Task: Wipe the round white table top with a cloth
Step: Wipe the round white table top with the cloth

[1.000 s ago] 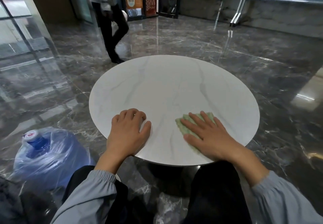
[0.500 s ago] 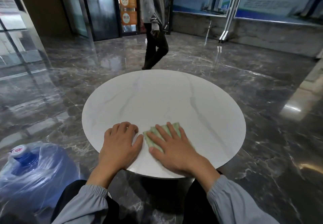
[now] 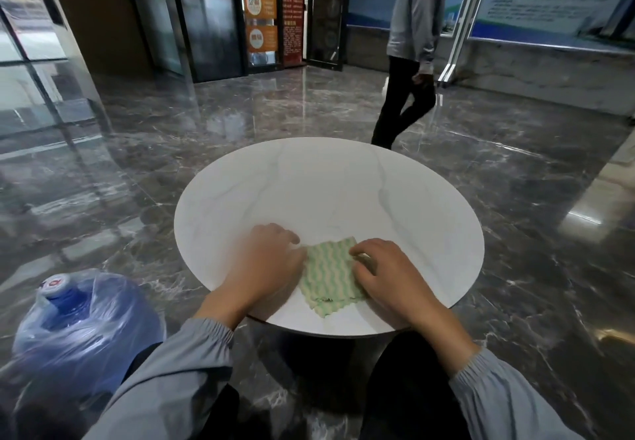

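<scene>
Head view
Counter: round white counter point(image 3: 330, 178) with faint grey veins, standing on a dark glossy marble floor point(image 3: 532, 233); nothing lies on it but the cloth and the two hands.
Cloth: green-and-cream wavy-striped cloth point(image 3: 328, 276) lies flat on the near part of the counter, between the two hands, its near edge close to the counter's near rim.
Left hand: left hand point(image 3: 264, 267) is palm down just left of the cloth, fingers curled under, its thumb side touching the cloth's left edge; it looks blurred, so whether it pinches the cloth I cannot tell.
Right hand: right hand point(image 3: 385, 273) sits on the cloth's right edge, fingers bent with tips pressing on the cloth's far right corner; it appears to pinch or pin that edge more than lie flat on it.
Step in hand: judged from the pose, the cloth is being straightened, refolded or re-gripped, not swept across the top.
Next move: likely needs one hand flat on the cloth with firm downward pressure, then strokes out to the far half of the counter, which lies well apart from the cloth.
Containers: a large blue water jug point(image 3: 79, 329) wrapped in clear plastic film stands on the floor near left, beside the counter; its cap is on, and I cannot tell how full it is.
Surroundings: another person point(image 3: 409, 61) is walking on the floor beyond the counter's far right edge.
</scene>
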The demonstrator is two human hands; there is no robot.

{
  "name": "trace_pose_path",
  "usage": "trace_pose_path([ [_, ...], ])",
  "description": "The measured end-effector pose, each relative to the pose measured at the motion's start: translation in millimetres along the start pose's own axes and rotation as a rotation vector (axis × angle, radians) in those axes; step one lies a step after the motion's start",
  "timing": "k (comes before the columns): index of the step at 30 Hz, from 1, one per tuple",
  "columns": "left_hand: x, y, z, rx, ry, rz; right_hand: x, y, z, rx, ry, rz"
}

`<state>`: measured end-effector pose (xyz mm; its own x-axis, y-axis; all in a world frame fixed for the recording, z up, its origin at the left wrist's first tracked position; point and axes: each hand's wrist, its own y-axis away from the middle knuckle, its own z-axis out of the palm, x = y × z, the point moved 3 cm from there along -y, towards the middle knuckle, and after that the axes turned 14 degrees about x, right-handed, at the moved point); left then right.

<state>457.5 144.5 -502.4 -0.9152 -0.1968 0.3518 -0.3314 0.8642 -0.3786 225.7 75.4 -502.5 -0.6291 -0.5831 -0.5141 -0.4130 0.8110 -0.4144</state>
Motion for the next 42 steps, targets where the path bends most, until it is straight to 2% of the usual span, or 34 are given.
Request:
trace_pose_path([
  [4,17.1,-19.1,8.0,-0.104,0.014,-0.044,0.2,6.3,-5.8,0.024,-0.003,-0.017],
  [8,17.1,-36.4,11.0,-0.123,-0.010,-0.032,-19.6,21.1,-2.5,-0.018,-0.017,-0.110],
  [13,14.6,-44.2,7.1,-0.207,0.173,-0.069,-41.2,29.9,4.1,-0.035,-0.052,-0.136],
  [16,18.6,-41.8,-0.2,-0.189,0.224,-0.062,-41.4,25.5,3.8,-0.022,-0.052,-0.100],
  [19,20.2,-41.1,-9.4,-0.136,0.350,-0.112,-41.1,24.1,3.3,-0.016,-0.048,-0.078],
  [23,30.3,-36.6,-19.2,-0.153,0.577,-0.201,-49.0,26.5,5.1,0.020,0.006,-0.082],
  [27,45.6,-35.1,-29.9,-0.184,0.819,-0.327,-59.2,26.8,9.5,0.099,0.139,-0.063],
  [31,55.1,-32.8,-33.7,-0.175,0.917,-0.428,-70.3,26.6,18.8,0.224,0.305,-0.007],
  [36,46.5,-31.8,-31.9,-0.148,0.899,-0.485,-68.5,33.9,19.2,0.306,0.256,-0.020],
  [39,32.5,-33.0,-30.2,-0.135,0.795,-0.430,-61.3,42.4,13.7,0.352,0.191,-0.073],
  [42,19.0,-33.2,-24.9,-0.137,0.589,-0.311,-57.0,48.1,13.3,0.371,0.173,-0.187],
])
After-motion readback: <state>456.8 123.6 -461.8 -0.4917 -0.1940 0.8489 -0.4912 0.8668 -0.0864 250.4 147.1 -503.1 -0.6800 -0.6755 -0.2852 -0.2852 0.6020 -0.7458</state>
